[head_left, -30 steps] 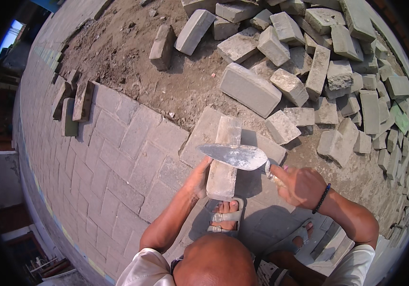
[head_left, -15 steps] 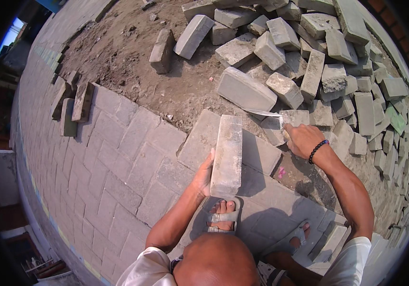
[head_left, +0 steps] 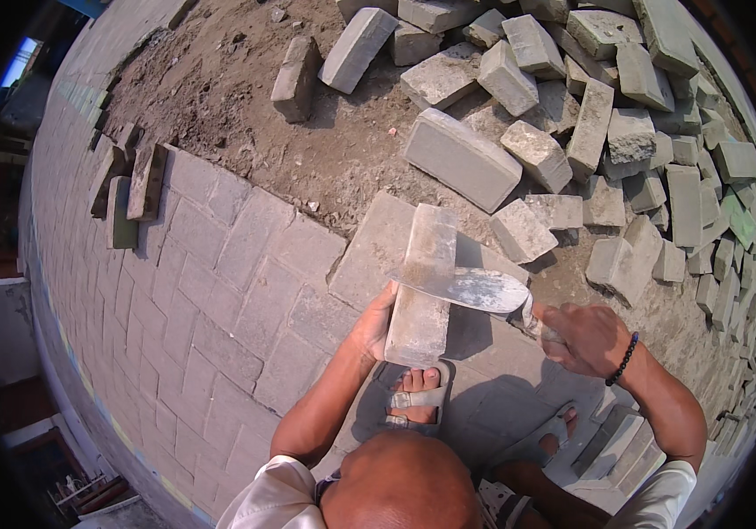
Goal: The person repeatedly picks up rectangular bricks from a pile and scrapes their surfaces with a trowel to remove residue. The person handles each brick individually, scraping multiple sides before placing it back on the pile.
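A long grey concrete paving block [head_left: 432,234] is gripped along its left side by my left hand [head_left: 373,329], above the laid paving and just ahead of my sandalled foot. My left fingers are mostly hidden behind the block. In my right hand [head_left: 588,339] is a trowel [head_left: 489,289], my fingers closed around its handle. The trowel's pale, smeared blade points left and crosses the middle of the block; whether it touches the surface I cannot tell.
Laid grey pavers [head_left: 210,300] cover the ground to the left. Bare soil [head_left: 219,106] lies ahead. A heap of loose blocks [head_left: 590,132] fills the far right. Several blocks [head_left: 120,212] stand at the paving's left edge; others [head_left: 616,445] lie near my right foot.
The trowel has swung left and nearer, from beyond the block to across its middle. My right hand has come nearer and slightly right. My left hand still holds the block in nearly the same place.
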The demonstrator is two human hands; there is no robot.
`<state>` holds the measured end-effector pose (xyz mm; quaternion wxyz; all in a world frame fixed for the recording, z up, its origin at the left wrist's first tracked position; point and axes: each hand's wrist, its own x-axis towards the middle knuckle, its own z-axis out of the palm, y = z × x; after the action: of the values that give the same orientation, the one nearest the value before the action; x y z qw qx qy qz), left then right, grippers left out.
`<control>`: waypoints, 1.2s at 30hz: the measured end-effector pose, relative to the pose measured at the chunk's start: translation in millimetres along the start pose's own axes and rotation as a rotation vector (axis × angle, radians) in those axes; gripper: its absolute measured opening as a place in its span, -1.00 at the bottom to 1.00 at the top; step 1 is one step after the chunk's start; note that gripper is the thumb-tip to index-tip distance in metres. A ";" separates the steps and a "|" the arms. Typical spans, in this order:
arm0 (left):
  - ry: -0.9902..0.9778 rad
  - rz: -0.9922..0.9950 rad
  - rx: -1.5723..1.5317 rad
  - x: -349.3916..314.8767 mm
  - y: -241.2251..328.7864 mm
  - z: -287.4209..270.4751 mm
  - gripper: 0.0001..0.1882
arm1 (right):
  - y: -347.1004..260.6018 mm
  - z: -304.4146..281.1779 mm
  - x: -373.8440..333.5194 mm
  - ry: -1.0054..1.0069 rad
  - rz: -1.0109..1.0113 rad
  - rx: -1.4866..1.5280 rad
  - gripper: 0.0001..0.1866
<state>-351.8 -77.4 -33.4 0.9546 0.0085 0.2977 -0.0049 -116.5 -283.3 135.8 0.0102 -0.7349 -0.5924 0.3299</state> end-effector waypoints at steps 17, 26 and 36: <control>-0.007 -0.028 -0.042 0.3 5.4 -1.4 -0.32 | 33.5 -9.4 52.6 0.106 0.216 -0.217 -0.42; 0.122 -0.055 -0.005 -3.6 2.4 -2.3 -0.29 | -6.4 4.2 17.2 0.056 -0.033 0.053 -0.48; -0.005 -0.033 -0.023 -5.4 1.6 -8.0 -0.39 | -7.3 87.7 3.1 0.548 0.050 0.450 -0.39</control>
<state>-360.8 -75.6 -36.9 0.9552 -0.0074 0.2954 -0.0175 -166.1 -311.4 68.7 0.3225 -0.7898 -0.4618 0.2428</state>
